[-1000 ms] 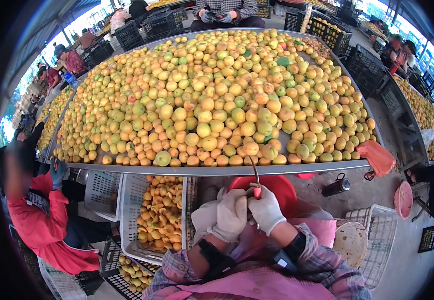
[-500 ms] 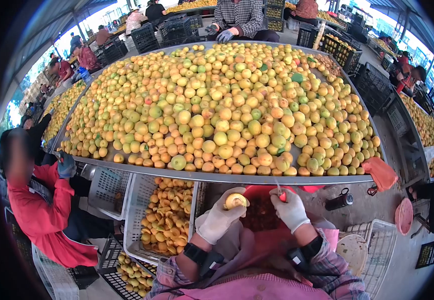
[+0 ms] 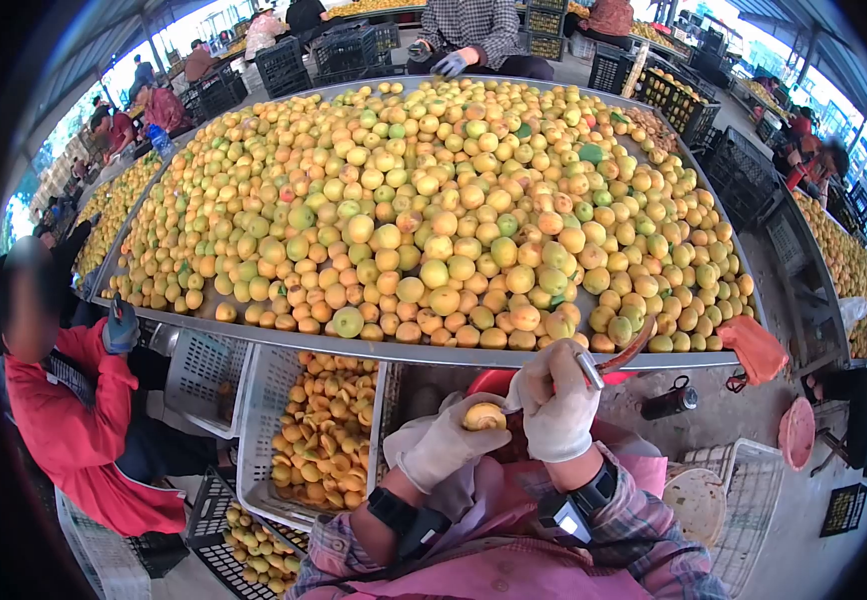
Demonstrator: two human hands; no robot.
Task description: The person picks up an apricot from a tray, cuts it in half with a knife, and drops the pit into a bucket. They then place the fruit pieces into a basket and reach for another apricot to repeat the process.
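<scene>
My left hand [image 3: 444, 442], in a white glove, is closed around an apricot [image 3: 485, 417] with its cut face showing. Beside it, my gloved right hand [image 3: 558, 400] is closed on a small knife [image 3: 616, 362]. The knife's reddish, curved handle and metal collar stick out at the upper right of the fist; its blade is not clear to see. Both hands are in front of the near edge of a metal table [image 3: 424, 353] heaped with whole apricots [image 3: 409, 290]. A red basin [image 3: 489, 381] shows partly behind my hands.
At my left stands a white crate [image 3: 258, 455] of halved apricots, near a black crate [image 3: 204, 525] with more fruit. A person in a red jacket [image 3: 79, 430] sits left. A red bag [image 3: 754, 350] hangs at the table's right corner. Another person [image 3: 469, 35] works across the table.
My right hand has moved left, close to the apricot, and turned so the knife's handle points up and right. My left hand has lowered slightly, still holding the apricot. The view has shifted slightly.
</scene>
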